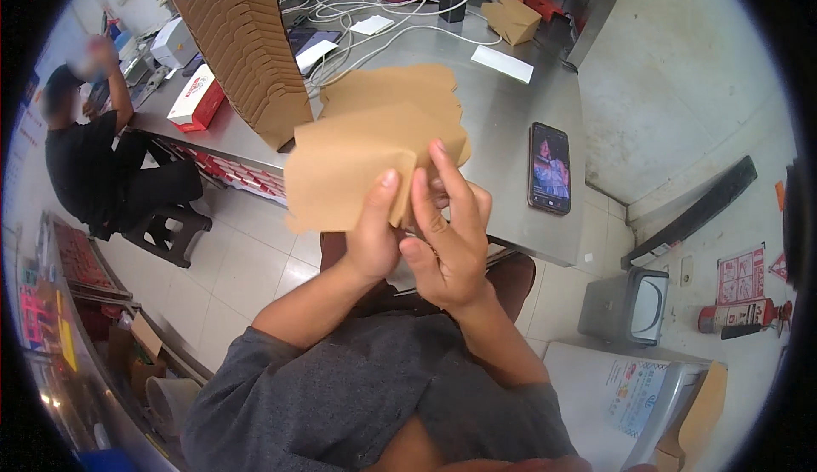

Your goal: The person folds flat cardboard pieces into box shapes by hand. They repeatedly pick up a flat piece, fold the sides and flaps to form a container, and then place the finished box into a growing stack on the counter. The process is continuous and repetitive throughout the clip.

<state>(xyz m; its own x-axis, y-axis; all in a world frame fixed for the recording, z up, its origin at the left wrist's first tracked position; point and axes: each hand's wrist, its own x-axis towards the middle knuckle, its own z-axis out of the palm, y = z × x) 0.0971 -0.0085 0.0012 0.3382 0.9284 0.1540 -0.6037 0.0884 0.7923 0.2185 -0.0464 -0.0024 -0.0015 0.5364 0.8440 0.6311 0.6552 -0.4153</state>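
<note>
The left hand (374,238) pinched a kraft box blank (336,174) over the tabletop's (502,195) near edge; the right hand (458,255), fingers spread, touched its fold. Nested kraft cartons (242,55) stood left along that edge, a small box (512,19) near the far right corner.

One could pass between the flat cardboard (390,91) and the phone (550,168). At left, the tall brown stack (247,55) blocks passage.
</note>
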